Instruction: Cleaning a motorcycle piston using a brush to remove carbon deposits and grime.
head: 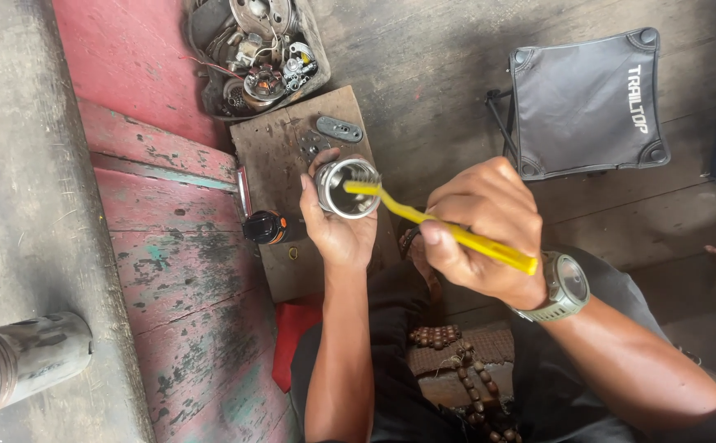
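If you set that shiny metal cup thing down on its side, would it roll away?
Probably yes. The metal cylinder held in the left hand looks round and smooth, so on its side it would likely roll. It seems rigid and thick-walled, so probably heavy for its size. Stood on its open end on the wooden board, it should stay put.

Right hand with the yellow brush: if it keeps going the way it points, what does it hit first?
The right hand points its yellow brush up-left into the metal cylinder held by the left hand; bristles likely meet its inner wall first.
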